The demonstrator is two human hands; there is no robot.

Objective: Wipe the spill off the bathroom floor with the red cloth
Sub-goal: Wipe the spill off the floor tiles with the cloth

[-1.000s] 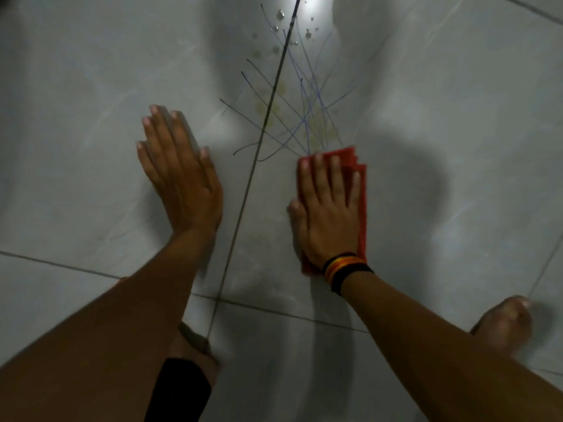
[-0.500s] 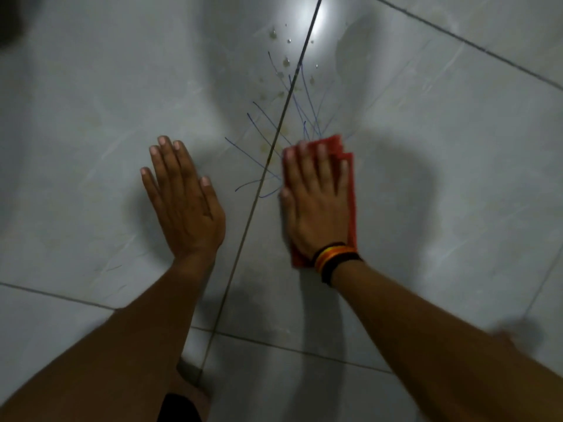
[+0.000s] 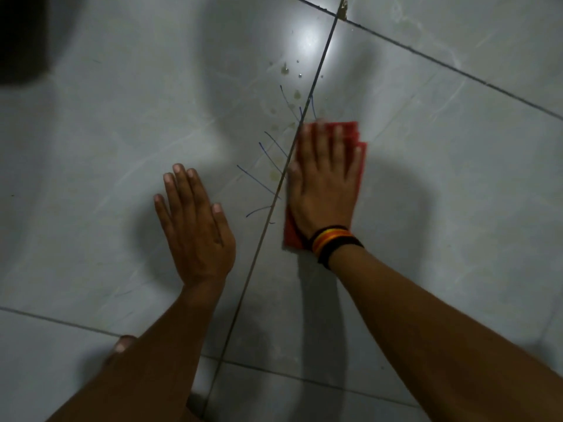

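Observation:
My right hand [image 3: 324,184] lies flat, fingers together, pressing the folded red cloth [image 3: 361,153] onto the grey floor tile just right of a grout line. The spill [image 3: 285,71], yellowish drops with thin blue streaks [image 3: 259,178], spreads ahead of and left of the cloth, across the grout line. Part of it is hidden under the cloth. My left hand [image 3: 195,226] rests flat on the tile left of the grout line, fingers spread slightly, holding nothing.
Pale grey marbled floor tiles [image 3: 457,208] fill the view, split by dark grout lines [image 3: 268,220]. A bright light reflection [image 3: 309,41] shines beyond the spill. A dark shape [image 3: 21,35] sits at the top left. My toes [image 3: 123,344] show at the bottom left.
My right hand has pushed the red cloth forward and leftward over the blue streaks, covering more of the spill. My left hand stays planted on the tile.

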